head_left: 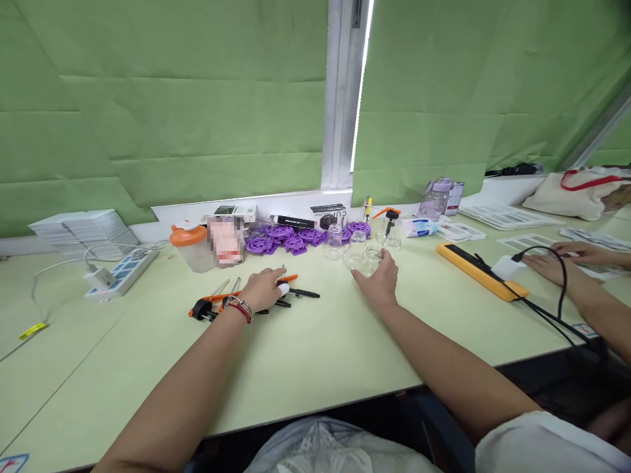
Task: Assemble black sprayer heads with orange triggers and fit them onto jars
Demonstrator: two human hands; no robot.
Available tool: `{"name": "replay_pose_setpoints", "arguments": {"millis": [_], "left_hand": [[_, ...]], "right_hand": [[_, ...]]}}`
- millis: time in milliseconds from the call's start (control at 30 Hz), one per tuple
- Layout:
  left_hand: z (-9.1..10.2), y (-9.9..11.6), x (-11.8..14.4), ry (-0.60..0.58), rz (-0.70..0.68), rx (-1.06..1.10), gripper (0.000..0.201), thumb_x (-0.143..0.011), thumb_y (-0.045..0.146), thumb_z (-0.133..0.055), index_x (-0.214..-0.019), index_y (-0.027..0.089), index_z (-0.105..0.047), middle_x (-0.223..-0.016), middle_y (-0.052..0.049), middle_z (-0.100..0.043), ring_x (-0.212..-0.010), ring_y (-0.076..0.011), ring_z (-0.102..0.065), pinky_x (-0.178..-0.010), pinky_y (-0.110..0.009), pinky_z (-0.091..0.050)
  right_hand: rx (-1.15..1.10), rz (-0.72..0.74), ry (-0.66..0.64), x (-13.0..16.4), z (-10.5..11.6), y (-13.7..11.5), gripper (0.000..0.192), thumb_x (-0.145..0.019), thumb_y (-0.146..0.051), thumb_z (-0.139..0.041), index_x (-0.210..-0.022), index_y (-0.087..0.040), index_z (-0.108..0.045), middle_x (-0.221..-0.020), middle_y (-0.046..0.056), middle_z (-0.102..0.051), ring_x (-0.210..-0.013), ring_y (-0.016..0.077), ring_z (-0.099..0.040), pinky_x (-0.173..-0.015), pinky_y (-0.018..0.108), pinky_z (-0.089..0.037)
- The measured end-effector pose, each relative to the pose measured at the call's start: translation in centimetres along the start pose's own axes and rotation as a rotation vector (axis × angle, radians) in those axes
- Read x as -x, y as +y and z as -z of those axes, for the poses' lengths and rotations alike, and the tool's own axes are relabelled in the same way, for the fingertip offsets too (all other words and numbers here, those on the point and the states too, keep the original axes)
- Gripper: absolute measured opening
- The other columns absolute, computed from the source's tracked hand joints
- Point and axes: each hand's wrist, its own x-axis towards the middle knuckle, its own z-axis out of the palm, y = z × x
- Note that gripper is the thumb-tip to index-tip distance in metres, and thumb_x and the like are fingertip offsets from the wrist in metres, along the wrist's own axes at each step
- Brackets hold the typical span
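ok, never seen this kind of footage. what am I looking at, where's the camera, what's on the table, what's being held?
No machine here: a person works with bare hands. The one picture comes from a camera on their head, looking forward and down, so both forearms reach in from the bottom.

The left hand rests on a bunch of pens and tools; whether it grips one I cannot tell. The right hand touches a small clear jar, with more jars behind it.

On the pale green table also lie purple plastic parts, an orange-lidded cup, a power strip and a yellow bar. The hands at far right are another person's.
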Motion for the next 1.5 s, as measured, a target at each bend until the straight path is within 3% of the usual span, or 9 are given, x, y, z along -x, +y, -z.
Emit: {"name": "replay_pose_setpoints", "arguments": {"millis": [200,400,600,767,900,1000,1167,1367,1500], "left_hand": [[0.2,0.2,0.0,-0.163,-0.088,0.000,0.055,-0.072,0.029,-0.051,-0.127,0.027,-0.052,-0.104,-0.008,-0.062,-0.094,-0.0267,-0.058,-0.084,-0.038,-0.042],[-0.2,0.7,-0.3,-0.110,-0.078,-0.043,0.042,-0.071,0.029,-0.053,-0.112,0.024,-0.059,-0.098,-0.008,-0.064,-0.093,-0.0268,-0.057,-0.087,-0.041,-0.038],[-1.2,0.5,0.1,0.079,-0.047,0.052,0.043,-0.064,0.022,-0.058,-0.107,0.024,-0.059,-0.094,-0.007,-0.056,-0.087,-0.0244,-0.056,-0.084,-0.038,-0.042],[0.4,0.6,0.3,0.289,-0.007,0.452,0.042,-0.062,0.018,-0.060,-0.104,0.022,-0.059,-0.096,-0.004,-0.049,-0.073,-0.0152,-0.053,-0.074,-0.032,-0.047],[1.4,0.4,0.8,0.284,0.100,0.933,0.051,-0.060,0.026,-0.068,-0.109,0.019,-0.057,-0.085,-0.002,-0.053,-0.072,-0.0145,-0.052,-0.070,-0.032,-0.049],[1.1,0.0,1.3,0.280,0.164,1.136,0.058,-0.058,0.034,-0.072,-0.113,0.019,-0.056,-0.088,-0.001,-0.055,-0.076,-0.0141,-0.053,-0.073,-0.032,-0.048],[-0.1,-0.2,1.8,0.291,0.179,1.110,0.066,-0.058,0.040,-0.074,-0.118,0.020,-0.055,-0.087,0.000,-0.056,-0.076,-0.0136,-0.054,-0.071,-0.028,-0.046],[-0.6,0.3,1.9,0.216,0.123,1.081,0.063,-0.062,0.036,-0.071,-0.121,0.020,-0.054,-0.084,0.001,-0.054,-0.070,-0.0111,-0.048,-0.064,-0.024,-0.040],[-0.8,-0.2,1.8,0.253,0.130,1.057,0.061,-0.063,0.034,-0.071,-0.120,0.020,-0.054,-0.088,0.000,-0.054,-0.070,-0.0108,-0.047,-0.062,-0.024,-0.038]], "right_hand": [[0.056,-0.088,-0.251,0.7,-0.8,0.3,0.085,-0.058,-0.049,-0.069,-0.128,-0.017,-0.035,-0.126,0.016,-0.047,-0.120,0.0354,-0.039,-0.097,0.048,-0.035],[-0.069,-0.042,-0.444,1.1,-0.7,0.4,0.083,-0.060,-0.047,-0.070,-0.129,-0.020,-0.034,-0.125,0.015,-0.051,-0.114,0.0348,-0.050,-0.092,0.047,-0.039],[-0.275,-0.028,-0.399,0.3,-0.1,-0.9,0.089,-0.051,-0.045,-0.077,-0.125,-0.023,-0.033,-0.128,0.011,-0.050,-0.118,0.0277,-0.049,-0.096,0.042,-0.039],[-0.481,0.002,-0.483,-1.6,1.2,-3.0,0.078,-0.050,-0.039,-0.079,-0.119,-0.025,-0.044,-0.123,0.009,-0.053,-0.121,0.0267,-0.046,-0.095,0.043,-0.040],[-0.766,-0.187,-0.560,-3.0,1.9,-4.6,0.080,-0.046,-0.031,-0.082,-0.117,-0.026,-0.045,-0.114,0.007,-0.055,-0.104,0.0227,-0.054,-0.079,0.037,-0.049],[-0.993,-0.372,-0.547,-3.2,1.3,-4.9,0.063,-0.051,-0.034,-0.080,-0.104,-0.027,-0.047,-0.098,0.000,-0.058,-0.082,0.0151,-0.058,-0.068,0.031,-0.051],[-1.123,-0.588,-0.442,-2.3,-0.4,-4.2,0.042,-0.063,-0.051,-0.069,-0.088,-0.025,-0.048,-0.084,-0.001,-0.057,-0.069,0.0128,-0.056,-0.054,0.024,-0.047],[-1.050,-0.521,-0.496,-1.5,-0.7,-3.9,0.041,-0.063,-0.051,-0.070,-0.090,-0.025,-0.053,-0.085,-0.001,-0.057,-0.066,0.0111,-0.053,-0.044,0.018,-0.038],[-1.029,-0.502,-0.465,-1.8,-0.7,-3.6,0.039,-0.064,-0.050,-0.070,-0.089,-0.025,-0.053,-0.086,-0.002,-0.058,-0.064,0.0099,-0.052,-0.042,0.017,-0.036]]}}
